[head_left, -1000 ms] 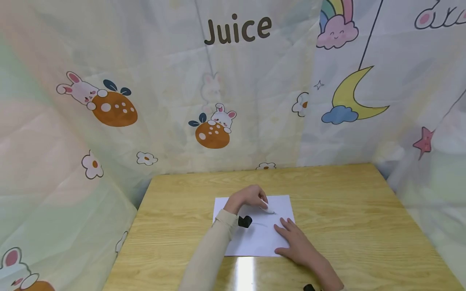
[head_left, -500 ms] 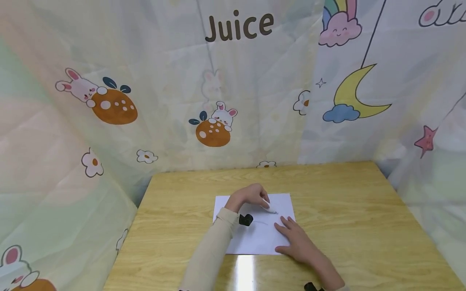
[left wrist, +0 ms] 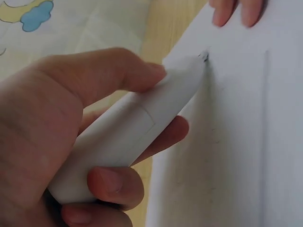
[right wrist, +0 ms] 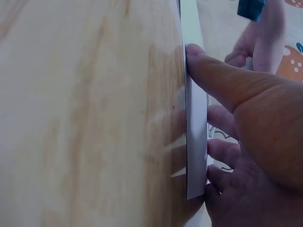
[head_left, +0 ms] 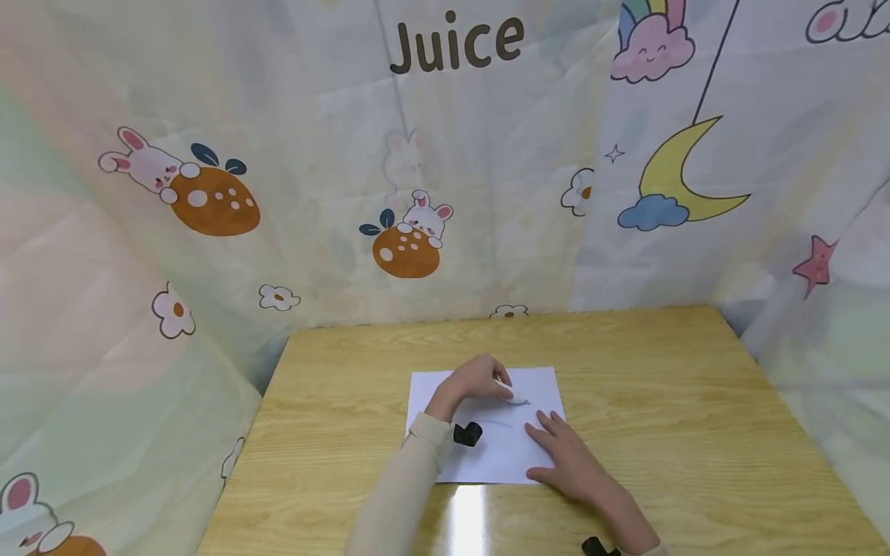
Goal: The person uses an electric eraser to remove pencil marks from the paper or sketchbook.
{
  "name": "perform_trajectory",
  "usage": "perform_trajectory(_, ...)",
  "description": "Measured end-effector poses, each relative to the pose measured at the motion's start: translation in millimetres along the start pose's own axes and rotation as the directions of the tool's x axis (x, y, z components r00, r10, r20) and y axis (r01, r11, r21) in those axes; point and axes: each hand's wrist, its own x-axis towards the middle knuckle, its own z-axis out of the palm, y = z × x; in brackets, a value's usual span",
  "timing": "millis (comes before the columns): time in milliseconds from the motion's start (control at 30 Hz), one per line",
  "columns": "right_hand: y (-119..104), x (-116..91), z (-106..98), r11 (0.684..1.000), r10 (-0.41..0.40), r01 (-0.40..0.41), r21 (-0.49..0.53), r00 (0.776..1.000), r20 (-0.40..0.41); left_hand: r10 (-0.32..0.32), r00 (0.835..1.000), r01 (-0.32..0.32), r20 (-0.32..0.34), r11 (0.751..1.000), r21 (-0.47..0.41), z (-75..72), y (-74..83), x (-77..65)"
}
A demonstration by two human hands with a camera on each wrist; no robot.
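Observation:
My left hand (head_left: 480, 378) grips a thick white pen-shaped correction tape (left wrist: 125, 127) with its thumb and fingers curled round the body. Its small tip touches the white sheet of paper (head_left: 480, 463) near the right side, by a short dark mark. On the sheet runs a thin straight grey line (left wrist: 265, 127), and several faint specks lie in the shadow beside it. My right hand (head_left: 568, 463) lies with fingers spread on the sheet's lower right part. In the right wrist view, its thumb (right wrist: 201, 61) presses at the paper's edge.
The wooden table (head_left: 660, 386) reaches out on both sides of the sheet. A printed cloth (head_left: 487, 154) hangs behind it and at the sides. A black wrist camera (head_left: 468, 434) on the left wrist hangs over the paper.
My left wrist and forearm have dropped slightly towards the front, while the correction tape's tip stays at nearly the same spot on the paper. My right hand keeps its place.

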Motion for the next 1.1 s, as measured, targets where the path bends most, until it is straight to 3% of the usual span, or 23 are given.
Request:
perform_trajectory(267, -0.2, 0.9, -1.8, 1.0, -0.01, 0.01, -0.003, 1.0, -0.018, -0.024, 0.985, 0.015, -0.174, 0.998, -0.053, 21.3, -0.3, -14.0)
perform_trajectory(433, 0.0, 1.9, -0.8, 1.0, -0.009, 0.009, -0.008, 1.0, -0.016, -0.062, 0.971, 0.048, -0.232, 0.997, -0.066, 28.7, -4.0, -21.3)
perform_trajectory(700, -2.7, 3.8, -1.2, 1.0, -0.028, 0.027, -0.005, 0.999, -0.025, -0.051, 0.964, 0.034, -0.263, 0.997, -0.071, 30.3, -2.1, -25.5)
perform_trajectory(900, -2.2, 3.9, -0.7, 1.0, -0.004, 0.004, -0.01, 1.0, -0.016, -0.091, 0.954, 0.073, -0.286, 0.995, -0.073, 29.5, -5.7, -32.1)
perform_trajectory(1100, -2.0, 0.9, 0.1, 1.0, -0.005, 0.005, -0.002, 1.0, -0.018, -0.043, 0.963, 0.036, -0.265, 0.999, -0.033, 33.7, -0.7, -27.3)
